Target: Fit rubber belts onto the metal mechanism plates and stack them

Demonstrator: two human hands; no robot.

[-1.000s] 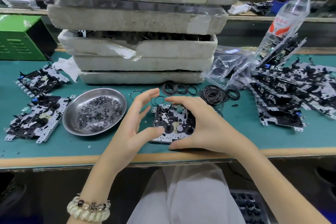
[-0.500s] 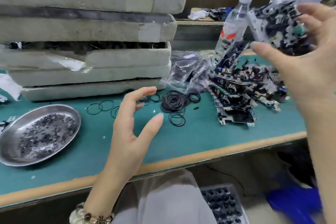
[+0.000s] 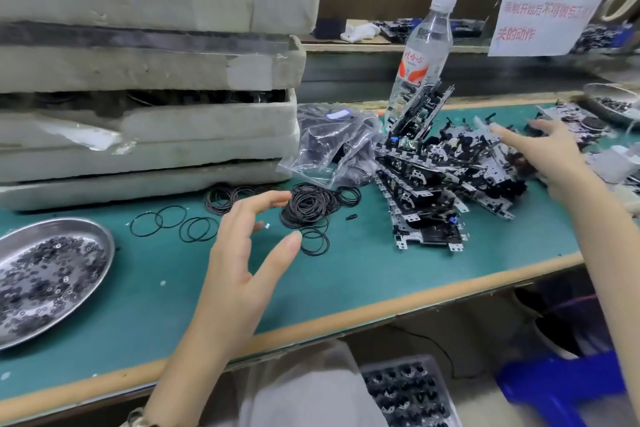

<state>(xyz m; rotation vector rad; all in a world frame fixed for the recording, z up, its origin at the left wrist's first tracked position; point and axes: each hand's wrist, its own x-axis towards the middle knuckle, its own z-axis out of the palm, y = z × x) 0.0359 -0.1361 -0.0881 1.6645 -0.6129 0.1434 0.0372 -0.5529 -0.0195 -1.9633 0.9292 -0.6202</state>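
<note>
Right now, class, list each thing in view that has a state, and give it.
mechanism plates, piled untidily, some tilted.
rubber belts, loose heap on the bench.
left hand, open, holding nothing.
right hand, open, reaching over the mechanism plates.
water bottle, upright, capped.
steel dish, holding small parts.

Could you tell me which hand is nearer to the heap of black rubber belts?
Left. The left hand is close beside the heap of rubber belts, on its left; the right hand is far off, over the stacked mechanism plates.
</note>
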